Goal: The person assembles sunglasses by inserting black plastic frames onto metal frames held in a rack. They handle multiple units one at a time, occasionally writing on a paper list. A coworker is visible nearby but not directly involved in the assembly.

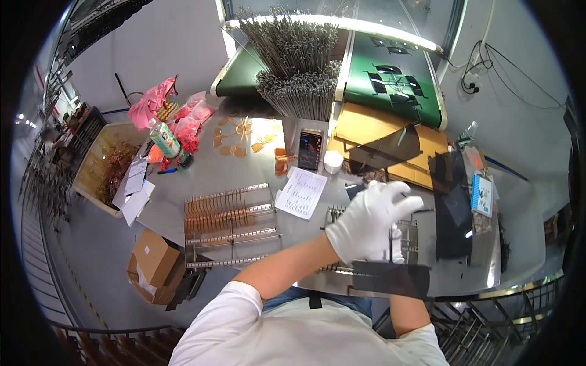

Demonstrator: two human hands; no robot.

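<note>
My left hand [369, 222], in a white glove, reaches across to the right; its fingers are bent and apart, and nothing shows between them. Partly behind it, my gloved right hand [397, 244] is closed around the thin stem of a wire hanger [390, 247]. Dark see-through lenses stand out around that hanger: a far lens [387, 149], a right lens [452, 204] and a near lens [390, 279] over my right forearm. A metal slotted rack [412, 235] lies beneath my hands, mostly hidden. Left of it stands another slotted rack [232, 232] holding a row of amber lenses [213, 210].
Behind lie a handwritten sheet [302, 192], a phone [310, 149], a white cup [333, 161] and loose amber lenses [235, 134]. Bundled wire hangers [296, 85] stand by a green conveyor [360, 58] carrying black lenses. Cardboard [366, 125], a bottle [163, 139] and a carton [152, 259] are around.
</note>
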